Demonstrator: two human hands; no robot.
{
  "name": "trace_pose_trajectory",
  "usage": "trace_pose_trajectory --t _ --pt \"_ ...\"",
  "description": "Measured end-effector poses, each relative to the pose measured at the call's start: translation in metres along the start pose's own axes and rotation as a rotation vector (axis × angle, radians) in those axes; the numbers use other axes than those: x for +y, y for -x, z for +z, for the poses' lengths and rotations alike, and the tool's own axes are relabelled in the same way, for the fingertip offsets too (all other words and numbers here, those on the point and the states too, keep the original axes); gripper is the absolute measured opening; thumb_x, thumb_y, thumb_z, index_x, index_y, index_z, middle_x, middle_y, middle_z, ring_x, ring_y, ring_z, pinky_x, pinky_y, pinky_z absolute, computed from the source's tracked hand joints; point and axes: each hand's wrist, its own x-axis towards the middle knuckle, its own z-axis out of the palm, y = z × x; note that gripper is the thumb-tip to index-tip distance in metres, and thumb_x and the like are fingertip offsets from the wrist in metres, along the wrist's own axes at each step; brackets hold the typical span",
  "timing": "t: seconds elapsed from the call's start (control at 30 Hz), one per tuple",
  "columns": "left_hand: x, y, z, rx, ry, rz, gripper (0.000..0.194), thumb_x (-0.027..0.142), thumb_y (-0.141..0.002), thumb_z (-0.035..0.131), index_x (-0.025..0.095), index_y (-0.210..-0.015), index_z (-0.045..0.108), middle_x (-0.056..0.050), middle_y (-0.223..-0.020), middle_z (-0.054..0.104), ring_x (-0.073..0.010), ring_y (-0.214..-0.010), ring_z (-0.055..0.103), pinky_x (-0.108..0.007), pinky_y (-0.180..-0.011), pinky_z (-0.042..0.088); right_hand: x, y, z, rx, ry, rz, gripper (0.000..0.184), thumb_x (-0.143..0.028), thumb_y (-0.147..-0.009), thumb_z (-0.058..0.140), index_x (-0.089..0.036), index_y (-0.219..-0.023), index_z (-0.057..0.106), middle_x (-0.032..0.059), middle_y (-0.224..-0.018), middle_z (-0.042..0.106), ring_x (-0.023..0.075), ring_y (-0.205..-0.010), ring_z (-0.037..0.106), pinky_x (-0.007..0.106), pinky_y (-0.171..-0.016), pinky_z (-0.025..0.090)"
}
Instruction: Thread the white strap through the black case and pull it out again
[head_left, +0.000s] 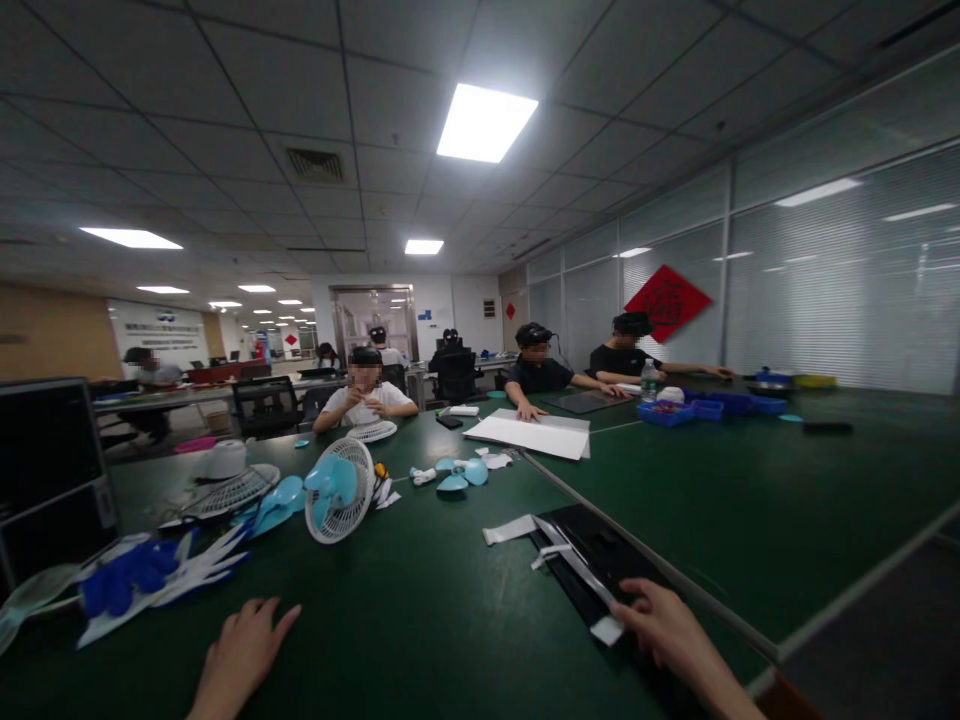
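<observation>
My left hand [244,650] rests on the green table with its thumb held apart from the fingers and nothing in it. At the lower right, my right hand [667,620] pinches the near end of a long white strip [581,560]. That strip lies along a flat black item [600,535], whose kind I cannot make out. Short white tabs [514,530] stick out to its left. My right hand's lower fingers are partly hidden. Closest to my left hand is a pair of blue and white work gloves [161,575].
Fan parts lie at the left: a white fan guard with blue blades [341,490], loose blue blades [461,475] and another guard [232,490]. A monitor [52,475] stands far left. Co-workers sit opposite, near white sheets [532,435] and blue trays [666,412].
</observation>
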Motion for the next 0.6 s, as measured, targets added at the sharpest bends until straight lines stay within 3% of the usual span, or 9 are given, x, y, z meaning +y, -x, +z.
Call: trace_pose_trajectory --t 0.2,0.37,0.47,0.6 --pt "0.002 0.003 0.001 0.020 -0.005 0.025 0.071 0.061 -0.082 0.032 0.015 -0.131 0.053 -0.016 -0.139 0.049 -0.0325 -0.125 0.047 -0.046 -0.094 0.046 -0.001 -0.002 0.000 -0.023 -0.142 -0.001 0.047 -0.039 -0.063 0.059 -0.014 -0.102 0.060 -0.0018 -0.058 0.057 0.0144 -0.049 0.053 0.022 -0.039 0.036" --pt "0.009 0.009 -0.002 0.044 -0.047 0.033 0.067 0.057 -0.085 0.031 0.014 -0.131 0.053 -0.017 -0.138 0.049 -0.0336 -0.124 0.046 -0.049 -0.095 0.044 -0.025 0.002 0.001 0.013 -0.149 -0.065 0.041 -0.048 -0.065 0.054 -0.017 -0.090 0.066 0.0014 -0.061 0.061 0.0137 -0.048 0.050 0.024 -0.041 0.035" --pt "0.011 0.011 -0.003 0.045 -0.045 0.028 0.066 0.056 -0.087 0.031 0.013 -0.132 0.052 -0.017 -0.139 0.048 -0.0334 -0.126 0.045 -0.049 -0.096 0.043 -0.049 0.000 -0.003 0.056 -0.084 -0.156 0.045 -0.050 -0.068 0.051 -0.016 -0.094 0.067 0.0051 -0.068 0.067 0.0166 -0.050 0.053 0.026 -0.044 0.038" --pt "0.010 0.012 -0.003 0.046 -0.037 0.028 0.064 0.056 -0.087 0.032 0.016 -0.133 0.051 -0.015 -0.140 0.047 -0.0319 -0.127 0.045 -0.047 -0.096 0.043 -0.080 -0.019 -0.010 0.143 0.034 -0.387 0.040 -0.045 -0.073 0.050 -0.016 -0.096 0.067 0.0100 -0.089 0.073 0.0241 -0.074 0.066 0.030 -0.062 0.048"
